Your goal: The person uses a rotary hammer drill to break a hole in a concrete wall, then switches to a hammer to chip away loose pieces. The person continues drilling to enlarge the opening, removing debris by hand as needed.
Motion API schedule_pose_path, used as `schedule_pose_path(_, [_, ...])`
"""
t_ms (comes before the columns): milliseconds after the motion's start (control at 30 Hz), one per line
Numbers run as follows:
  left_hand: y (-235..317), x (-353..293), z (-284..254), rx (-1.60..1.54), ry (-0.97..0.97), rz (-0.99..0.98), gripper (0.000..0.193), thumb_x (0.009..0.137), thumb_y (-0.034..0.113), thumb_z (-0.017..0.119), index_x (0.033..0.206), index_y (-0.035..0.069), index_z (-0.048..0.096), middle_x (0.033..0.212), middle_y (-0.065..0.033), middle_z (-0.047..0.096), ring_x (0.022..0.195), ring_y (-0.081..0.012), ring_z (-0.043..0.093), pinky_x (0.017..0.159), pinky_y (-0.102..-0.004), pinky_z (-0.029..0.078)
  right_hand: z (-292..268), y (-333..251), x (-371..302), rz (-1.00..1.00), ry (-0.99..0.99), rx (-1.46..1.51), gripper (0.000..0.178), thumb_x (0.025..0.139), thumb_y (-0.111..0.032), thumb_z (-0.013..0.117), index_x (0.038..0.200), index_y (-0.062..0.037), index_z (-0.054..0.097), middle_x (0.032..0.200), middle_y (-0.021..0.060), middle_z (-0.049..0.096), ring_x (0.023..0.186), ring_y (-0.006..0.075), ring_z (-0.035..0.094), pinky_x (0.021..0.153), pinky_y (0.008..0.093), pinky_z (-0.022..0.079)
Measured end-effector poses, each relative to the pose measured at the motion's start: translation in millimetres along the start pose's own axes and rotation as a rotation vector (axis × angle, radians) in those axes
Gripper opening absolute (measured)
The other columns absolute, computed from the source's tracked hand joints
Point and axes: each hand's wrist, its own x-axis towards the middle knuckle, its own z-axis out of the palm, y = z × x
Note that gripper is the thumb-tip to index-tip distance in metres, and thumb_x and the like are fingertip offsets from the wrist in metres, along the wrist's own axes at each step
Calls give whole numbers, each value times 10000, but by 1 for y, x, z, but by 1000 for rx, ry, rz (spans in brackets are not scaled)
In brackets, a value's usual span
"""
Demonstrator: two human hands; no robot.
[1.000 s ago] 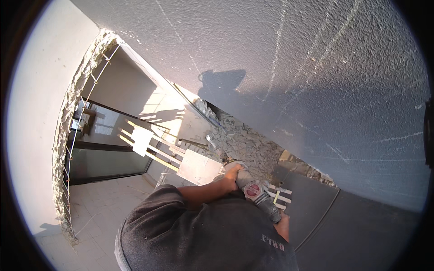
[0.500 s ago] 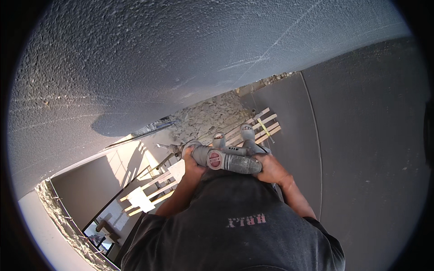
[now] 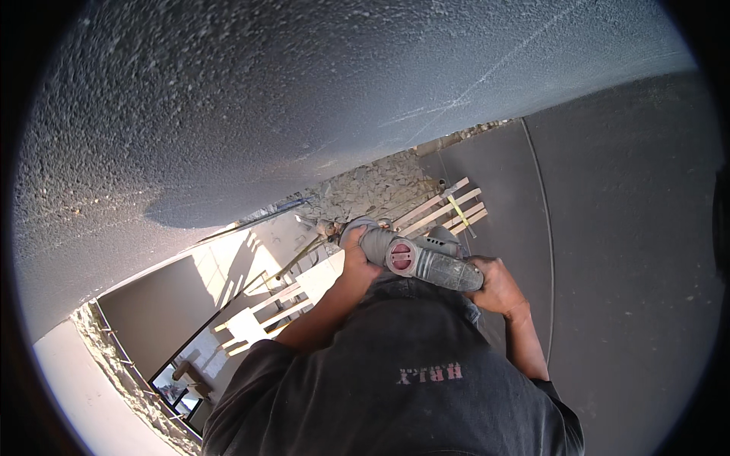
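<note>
A dusty grey rotary hammer (image 3: 445,266) with a round red mark on its side lies across the front of my body. My left hand (image 3: 357,262) is wrapped around its front end, near the collar. At the rear, my right hand (image 3: 498,287) is closed around the handle, fingers partly hidden behind it. The tool's front end points left toward the rough grey wall (image 3: 251,114); I cannot make out the bit clearly.
Broken rubble (image 3: 372,186) lies along the wall's foot. Wooden slats (image 3: 449,209) are beyond the tool, more pale boards (image 3: 266,315) at left. A thin cable (image 3: 544,197) runs down the right side. At lower left is an opening with a jagged broken edge (image 3: 122,372).
The rotary hammer and both hands have shifted right in view, and its bit no longer stands out at the left. My sandalled feet, visible before, are now hidden.
</note>
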Motion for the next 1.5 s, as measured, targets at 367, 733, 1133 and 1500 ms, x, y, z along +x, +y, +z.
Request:
schedule_pose_path(367, [-110,17,72,451,-86,-349,435,910,342,708,1252,88,613,1176,-129,703,1062,-320,693,1012,-513,532,-5,51,-153,320,348,290,360,594,10,740,952,27,718,871,165,738,806,245,733,762,359,557])
schedule_pose_path(733, [-237,33,206,969,-58,-442,439,901,283,771,1248,75,600,1140,-108,691,1027,-264,698,941,-459,573,27,60,-221,544,803,714,311,631,1,695,940,37,696,803,83,709,754,152,671,726,316,535])
schedule_pose_path(1133, [-253,95,252,1203,-43,-458,382,877,297,768,1155,64,647,1057,-112,711,934,-265,715,862,-474,598,58,91,-163,458,1088,777,384,653,-38,733,1030,24,688,905,113,724,866,204,697,811,358,541])
schedule_pose_path(1500, [-260,105,273,1281,20,-359,386,874,287,759,1185,86,653,1077,-92,703,935,-245,700,849,-417,587,55,131,-133,323,990,889,304,664,-53,753,950,25,688,862,154,722,800,218,712,748,358,551])
